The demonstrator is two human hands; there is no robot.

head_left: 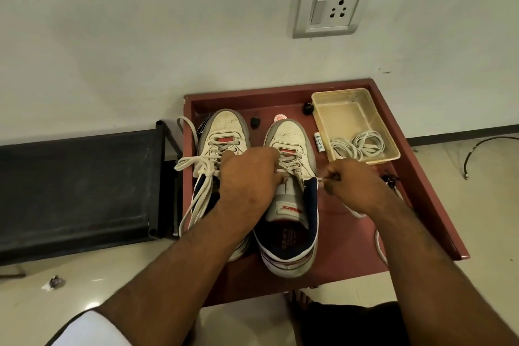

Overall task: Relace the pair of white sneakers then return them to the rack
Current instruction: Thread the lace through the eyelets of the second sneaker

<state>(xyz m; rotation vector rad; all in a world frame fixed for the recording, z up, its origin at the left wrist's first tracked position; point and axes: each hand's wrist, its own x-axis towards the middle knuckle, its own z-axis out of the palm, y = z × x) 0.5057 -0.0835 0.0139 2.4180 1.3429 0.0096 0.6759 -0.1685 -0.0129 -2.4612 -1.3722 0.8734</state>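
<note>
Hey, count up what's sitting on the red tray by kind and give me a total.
White sneakers: 2
Clear plastic container: 1
Lace coils in the container: 2
Small black knobs: 2
Small white tube: 1
Total: 8

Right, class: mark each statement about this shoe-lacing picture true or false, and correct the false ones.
1. Both sneakers stand on the red tray. True.
2. The right hand pinches a lace end beside the right sneaker. True.
3. The clear box is empty. False: coiled white laces lie in it.
4. The left hand rests on the black rack. False: it is over the sneakers' laces.
5. The left sneaker has no laces. False: loose laces hang from it.
</note>
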